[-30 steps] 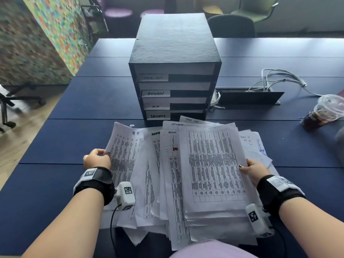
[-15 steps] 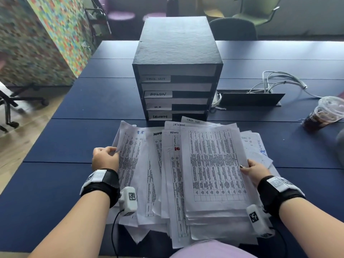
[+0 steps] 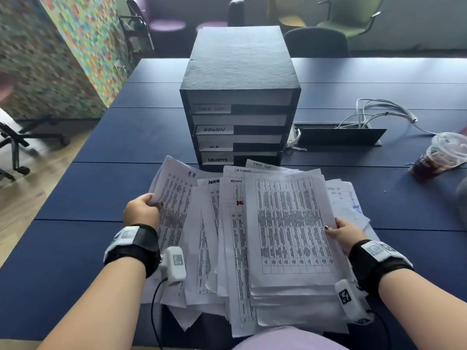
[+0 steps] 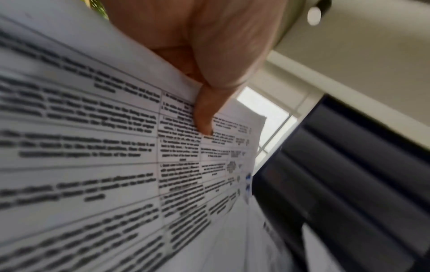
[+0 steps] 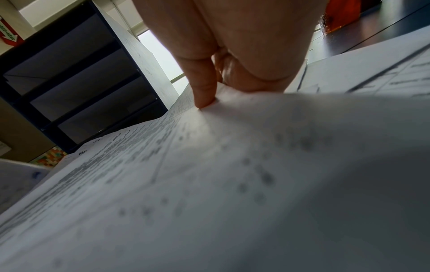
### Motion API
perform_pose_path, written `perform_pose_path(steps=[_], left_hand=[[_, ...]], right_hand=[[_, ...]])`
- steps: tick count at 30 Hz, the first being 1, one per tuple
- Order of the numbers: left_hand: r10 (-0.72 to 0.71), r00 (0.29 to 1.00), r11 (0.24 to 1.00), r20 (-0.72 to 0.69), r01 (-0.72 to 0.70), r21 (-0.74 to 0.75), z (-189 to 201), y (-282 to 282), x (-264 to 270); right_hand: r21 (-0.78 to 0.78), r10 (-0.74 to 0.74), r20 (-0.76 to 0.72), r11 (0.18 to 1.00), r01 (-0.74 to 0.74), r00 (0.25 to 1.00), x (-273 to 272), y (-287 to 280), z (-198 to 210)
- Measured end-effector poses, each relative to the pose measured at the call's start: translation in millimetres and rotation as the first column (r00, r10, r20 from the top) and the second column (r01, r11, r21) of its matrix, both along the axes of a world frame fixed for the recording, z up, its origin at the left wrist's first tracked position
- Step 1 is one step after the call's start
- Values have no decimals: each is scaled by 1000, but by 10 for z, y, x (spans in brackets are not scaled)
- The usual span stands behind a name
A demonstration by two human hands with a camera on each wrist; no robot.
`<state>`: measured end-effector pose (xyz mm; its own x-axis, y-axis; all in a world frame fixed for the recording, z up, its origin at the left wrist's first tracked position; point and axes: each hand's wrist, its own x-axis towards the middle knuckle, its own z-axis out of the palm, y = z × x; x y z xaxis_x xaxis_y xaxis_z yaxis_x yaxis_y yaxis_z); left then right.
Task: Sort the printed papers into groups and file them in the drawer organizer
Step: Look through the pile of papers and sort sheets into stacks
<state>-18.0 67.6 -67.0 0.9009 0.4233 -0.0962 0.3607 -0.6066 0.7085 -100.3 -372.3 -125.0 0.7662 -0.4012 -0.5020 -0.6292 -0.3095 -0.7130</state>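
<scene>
The printed papers [image 3: 252, 236], thin, limp and judged apt to slide, were spread on the table [image 3: 75, 248] before the drawer organizer [image 3: 240, 97], one sheet's edge being pinched by the left hand [image 3: 141, 210] and the stack's edge by the right hand [image 3: 346, 232].

Navy table [image 3: 106, 248]: organizer [image 3: 240, 97], papers [image 3: 290, 223], cup [image 3: 439, 157].

Counted on the table [image 3: 106, 261]: 1 drawer organizer [image 3: 240, 72] with 4 labelled drawers; 1 spread heap of printed papers [image 3: 290, 223], sheet number not determinable; 1 lidded plastic cup [image 3: 441, 156]; 1 cable bundle [image 3: 379, 112]; 2 hands in view.
</scene>
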Motion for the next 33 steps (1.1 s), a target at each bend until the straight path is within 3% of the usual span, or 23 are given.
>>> perform_pose_path(steps=[4, 10, 14, 17, 20, 24, 28, 33], left_hand=[[8, 989, 996, 148, 5, -92, 388, 2, 90], [-72, 894, 963, 443, 177, -201, 1334, -232, 103], [-141, 799, 876, 585, 376, -302, 1833, -522, -105], [-148, 742, 800, 654, 478, -362, 1972, -661, -182], [-101, 752, 751, 652, 487, -446, 1851, -783, -162], [-146, 835, 771, 531, 433, -467, 1379, -958, -150], [-74, 947, 769, 312, 254, -587, 709, -946, -83], [-70, 987, 828, 147, 139, -543, 221, -853, -201]], right_hand=[[0, 8, -8, 1000, -8, 1000, 9, -19, -17], [50, 7, -8, 999, -7, 1000, 20, -52, -40], [154, -47, 21, 987, 44, 999, 4, -64, -45], [249, -84, 49, 966, 69, 995, -8, -66, -23], [324, -148, 48, 938, 125, 988, -15, -109, -30], [386, -280, 46, 890, 241, 959, -22, -279, -174], [426, -290, 91, 876, 226, 953, -75, -375, -9], [458, -281, 135, 868, 192, 950, -108, -580, 119]])
